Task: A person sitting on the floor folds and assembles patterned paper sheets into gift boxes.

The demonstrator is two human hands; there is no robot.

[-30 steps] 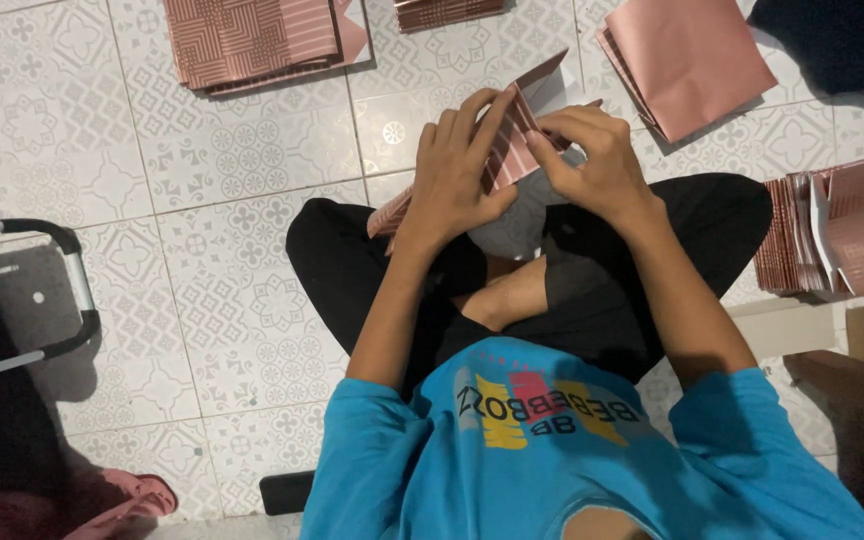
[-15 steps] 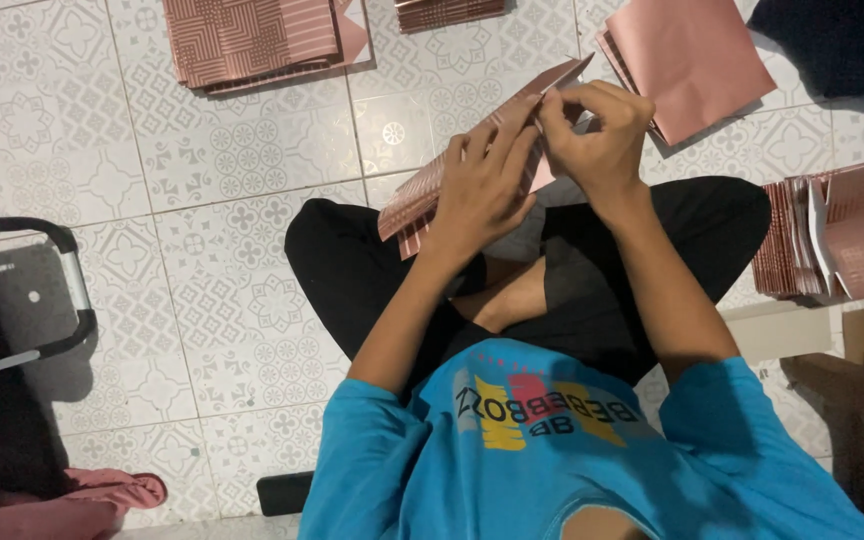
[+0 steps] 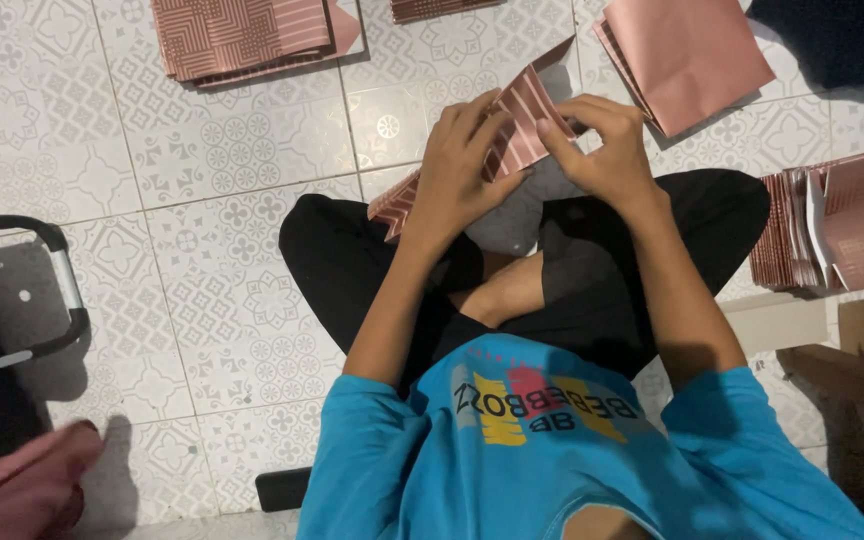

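Tiled floor (image 3: 202,190) fills the view; the person sits cross-legged on it, blue shirt (image 3: 552,450) at 6 o'clock, black trousers (image 3: 352,250) at centre.

Paper stacks, largest first: patterned pink stack (image 3: 242,35) at 11 o'clock; plain pink sheets (image 3: 692,55) at 1 o'clock; upright pile of folded pieces (image 3: 832,225) at 3 o'clock, well apart from the hands. Grey stool (image 3: 22,300) with a black frame at 9 o'clock. Someone else's hand (image 3: 22,485) at 7 o'clock (partly cut off by the edge).

Striped pink sheet (image 3: 517,125) sits just above centre, at 12 o'clock from the knees, lifted off the floor over the lap.

Left hand (image 3: 457,175): fingers curled, pressing on the sheet's lower half, thumb beneath. Right hand (image 3: 607,150): fingertips pinching the sheet's upper right edge. Both are closed on the sheet, almost touching.
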